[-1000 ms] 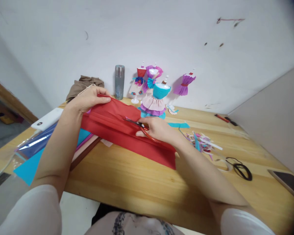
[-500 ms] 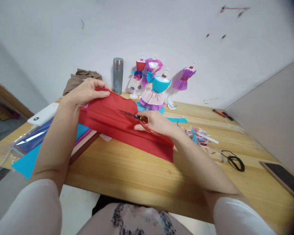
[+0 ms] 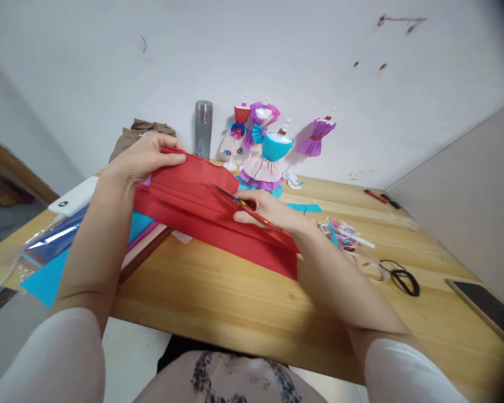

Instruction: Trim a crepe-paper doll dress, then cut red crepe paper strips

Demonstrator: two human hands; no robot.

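My left hand (image 3: pixel 162 154) pinches the upper left edge of a folded sheet of red crepe paper (image 3: pixel 193 182) and holds it up off the table. In my right hand (image 3: pixel 266 210) is a pair of scissors (image 3: pixel 231 195) with red handles, gripped closed around the handles. The blades point left across the face of the red paper, near its right side. Whether they are cutting into it I cannot tell. The lower layer of the red paper lies along the tabletop, its right end close under my right wrist.
Small mannequins in paper dresses (image 3: pixel 277 148) stand by the wall, near a grey flask (image 3: pixel 203 131). Coloured paper sheets (image 3: pixel 50 277) lie under my left arm. To the right are paper scraps (image 3: pixel 344 235), a black hair tie (image 3: pixel 405 281) and a phone (image 3: pixel 485 308) on the wooden table (image 3: pixel 218 296).
The scissors have shifted very slightly to the right and look more nearly closed. The red paper's raised part has shifted slightly; my left hand keeps its hold.
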